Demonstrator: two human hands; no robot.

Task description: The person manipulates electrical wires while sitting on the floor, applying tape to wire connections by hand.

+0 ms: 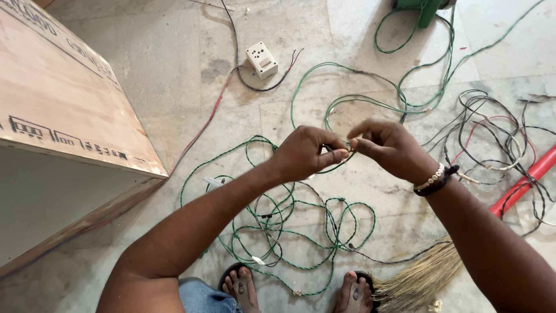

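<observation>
Two hands pinching a twisted green wire above a stone floor.

Head view: left hand [307, 152] curled, fingertips pressed on the green wire [278, 235] at mid-frame; right hand [385, 146] just beside it, fingertips pinched on the same wire, beaded bracelet [434, 178] at the wrist. Wire running down from the hands into loose loops on the floor [174, 75], ahead of two sandalled feet [243, 288]. White socket box [262, 59] well apart at the top, plywood box [63, 110] at left, broom bristles [420, 278] at lower right, red pipe [524, 182] and a tangle of dark wires [492, 124] at right.
</observation>
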